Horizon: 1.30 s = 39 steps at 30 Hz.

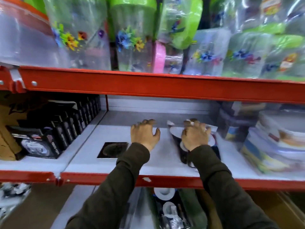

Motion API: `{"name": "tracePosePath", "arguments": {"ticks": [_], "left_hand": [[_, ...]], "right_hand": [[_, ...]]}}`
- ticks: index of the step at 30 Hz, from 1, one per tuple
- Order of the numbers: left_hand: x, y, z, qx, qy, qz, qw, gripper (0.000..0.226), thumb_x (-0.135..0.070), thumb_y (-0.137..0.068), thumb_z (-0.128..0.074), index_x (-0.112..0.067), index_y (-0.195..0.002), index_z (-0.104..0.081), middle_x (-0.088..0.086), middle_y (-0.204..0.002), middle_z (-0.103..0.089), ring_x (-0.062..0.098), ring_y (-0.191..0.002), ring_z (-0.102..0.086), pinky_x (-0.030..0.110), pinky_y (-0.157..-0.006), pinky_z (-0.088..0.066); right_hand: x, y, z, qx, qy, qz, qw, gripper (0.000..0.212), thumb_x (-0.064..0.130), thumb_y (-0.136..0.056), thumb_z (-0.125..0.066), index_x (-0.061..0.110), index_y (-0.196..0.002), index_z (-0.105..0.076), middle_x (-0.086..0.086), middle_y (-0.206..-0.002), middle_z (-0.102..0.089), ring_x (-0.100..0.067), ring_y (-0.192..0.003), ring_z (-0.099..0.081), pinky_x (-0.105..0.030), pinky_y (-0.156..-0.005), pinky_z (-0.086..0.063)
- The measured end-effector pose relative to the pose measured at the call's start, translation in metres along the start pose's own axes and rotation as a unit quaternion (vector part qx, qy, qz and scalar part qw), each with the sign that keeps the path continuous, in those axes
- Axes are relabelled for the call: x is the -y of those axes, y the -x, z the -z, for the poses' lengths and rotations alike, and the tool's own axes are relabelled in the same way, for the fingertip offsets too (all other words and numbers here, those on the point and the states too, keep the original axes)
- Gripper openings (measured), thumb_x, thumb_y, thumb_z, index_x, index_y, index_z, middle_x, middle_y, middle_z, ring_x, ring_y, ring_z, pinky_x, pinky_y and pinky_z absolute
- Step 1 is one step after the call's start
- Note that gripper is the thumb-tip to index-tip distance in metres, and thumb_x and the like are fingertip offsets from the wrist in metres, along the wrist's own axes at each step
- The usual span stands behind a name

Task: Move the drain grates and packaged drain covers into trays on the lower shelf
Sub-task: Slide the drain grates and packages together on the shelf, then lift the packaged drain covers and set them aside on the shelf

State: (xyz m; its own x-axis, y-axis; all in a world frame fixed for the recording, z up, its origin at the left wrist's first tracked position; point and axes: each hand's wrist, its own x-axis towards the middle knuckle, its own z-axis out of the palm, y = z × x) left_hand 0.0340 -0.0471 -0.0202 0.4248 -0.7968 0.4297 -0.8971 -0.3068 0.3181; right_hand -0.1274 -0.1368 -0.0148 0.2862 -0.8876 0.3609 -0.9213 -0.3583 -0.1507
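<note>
On the white middle shelf point(165, 164) a dark square drain grate point(113, 150) lies flat, just left of my left forearm. My left hand point(145, 134) hovers over the bare shelf behind it, fingers spread, holding nothing. My right hand point(195, 135) rests on a pile of packaged drain covers point(183, 146), dark cards with white round parts; its fingers curl over the top pack. Below the red shelf edge, more packaged drain covers point(166, 205) sit on the lower shelf between my forearms.
Black boxed goods point(66, 128) stand in a row at the left, beside a cardboard box point(6, 129). Stacked plastic containers point(272, 142) crowd the right. A red beam point(148, 86) carries wrapped floral jars above. Another cardboard box point(264, 209) sits lower right.
</note>
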Motion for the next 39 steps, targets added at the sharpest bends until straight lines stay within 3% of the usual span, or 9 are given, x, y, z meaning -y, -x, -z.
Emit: {"name": "tracePosePath", "arguments": {"ticks": [6, 9, 12, 16, 20, 27, 33, 36, 39], "left_hand": [[-0.087, 0.02, -0.05, 0.108, 0.059, 0.009, 0.992, 0.043, -0.056, -0.094, -0.043, -0.025, -0.097, -0.073, 0.001, -0.099, -0.076, 0.029, -0.096, -0.07, 0.03, -0.077, -0.05], [-0.106, 0.029, -0.068, 0.148, 0.054, 0.048, 0.986, 0.042, -0.061, -0.09, -0.048, -0.03, -0.104, -0.073, -0.001, -0.107, -0.076, 0.027, -0.102, -0.069, 0.031, -0.082, -0.051], [-0.108, 0.033, -0.07, 0.165, 0.151, 0.115, 0.968, 0.031, -0.047, -0.089, -0.06, -0.031, -0.113, -0.072, -0.003, -0.118, -0.075, 0.023, -0.11, -0.069, 0.034, -0.095, -0.055], [-0.104, 0.033, -0.061, 0.061, 0.225, 0.197, 0.952, 0.025, -0.041, -0.088, -0.062, -0.031, -0.109, -0.072, -0.007, -0.112, -0.076, 0.018, -0.104, -0.071, 0.031, -0.093, -0.056], [-0.096, 0.035, -0.057, 0.069, 0.148, 0.234, 0.958, 0.029, -0.038, -0.092, -0.057, -0.031, -0.118, -0.068, -0.002, -0.12, -0.073, 0.024, -0.111, -0.068, 0.028, -0.091, -0.051], [-0.093, 0.039, -0.06, 0.141, 0.282, 0.222, 0.923, 0.044, -0.021, -0.092, -0.064, -0.011, -0.135, -0.058, 0.01, -0.135, -0.065, 0.025, -0.123, -0.062, 0.027, -0.105, -0.046], [-0.093, 0.054, -0.053, 0.143, 0.296, 0.229, 0.916, 0.04, -0.029, -0.082, -0.073, -0.022, -0.119, -0.063, 0.006, -0.112, -0.075, 0.022, -0.102, -0.072, 0.03, -0.096, -0.055], [-0.094, 0.066, -0.052, 0.145, 0.294, 0.218, 0.919, 0.034, -0.033, -0.084, -0.071, -0.023, -0.116, -0.064, 0.006, -0.111, -0.075, 0.019, -0.094, -0.07, 0.03, -0.092, -0.056], [-0.097, 0.069, -0.052, 0.127, 0.273, 0.215, 0.929, 0.035, -0.034, -0.087, -0.068, -0.021, -0.118, -0.063, 0.006, -0.115, -0.075, 0.022, -0.101, -0.07, 0.031, -0.093, -0.055]], "right_hand": [[-0.112, 0.015, 0.006, 0.205, -0.048, -0.233, 0.949, 0.058, 0.041, -0.09, -0.04, 0.015, -0.141, -0.04, -0.016, -0.154, -0.033, -0.036, -0.143, -0.027, -0.052, -0.117, -0.011], [-0.135, 0.027, -0.006, 0.244, -0.053, -0.193, 0.949, 0.053, 0.04, -0.089, -0.041, 0.015, -0.136, -0.043, -0.015, -0.146, -0.043, -0.034, -0.137, -0.037, -0.051, -0.114, -0.018], [-0.135, 0.024, -0.012, 0.175, -0.173, -0.148, 0.958, 0.048, 0.023, -0.09, -0.049, 0.014, -0.136, -0.042, -0.017, -0.135, -0.046, -0.036, -0.127, -0.048, -0.046, -0.106, -0.03], [-0.122, 0.006, -0.018, 0.126, -0.309, -0.057, 0.941, 0.051, 0.004, -0.091, -0.049, 0.008, -0.141, -0.044, -0.02, -0.134, -0.048, -0.036, -0.121, -0.049, -0.032, -0.102, -0.038], [-0.108, 0.001, -0.032, 0.153, -0.266, -0.041, 0.951, 0.042, 0.019, -0.091, -0.055, 0.012, -0.132, -0.053, -0.019, -0.131, -0.056, -0.039, -0.123, -0.051, -0.038, -0.104, -0.042], [-0.112, 0.007, -0.032, 0.192, -0.392, -0.088, 0.895, 0.041, 0.007, -0.093, -0.045, 0.008, -0.133, -0.056, -0.017, -0.134, -0.061, -0.035, -0.12, -0.057, -0.036, -0.101, -0.044], [-0.143, 0.021, -0.025, 0.249, -0.46, -0.108, 0.845, 0.052, -0.012, -0.084, -0.056, 0.007, -0.132, -0.053, -0.02, -0.117, -0.067, -0.033, -0.109, -0.064, -0.043, -0.099, -0.051], [-0.154, 0.034, -0.021, 0.243, -0.452, -0.094, 0.853, 0.046, 0.0, -0.085, -0.064, 0.014, -0.127, -0.055, -0.014, -0.109, -0.069, -0.024, -0.095, -0.065, -0.031, -0.08, -0.053], [-0.152, 0.038, -0.019, 0.211, -0.409, -0.078, 0.884, 0.043, 0.009, -0.087, -0.063, 0.02, -0.128, -0.058, -0.014, -0.118, -0.068, -0.029, -0.108, -0.063, -0.037, -0.092, -0.052]]}}
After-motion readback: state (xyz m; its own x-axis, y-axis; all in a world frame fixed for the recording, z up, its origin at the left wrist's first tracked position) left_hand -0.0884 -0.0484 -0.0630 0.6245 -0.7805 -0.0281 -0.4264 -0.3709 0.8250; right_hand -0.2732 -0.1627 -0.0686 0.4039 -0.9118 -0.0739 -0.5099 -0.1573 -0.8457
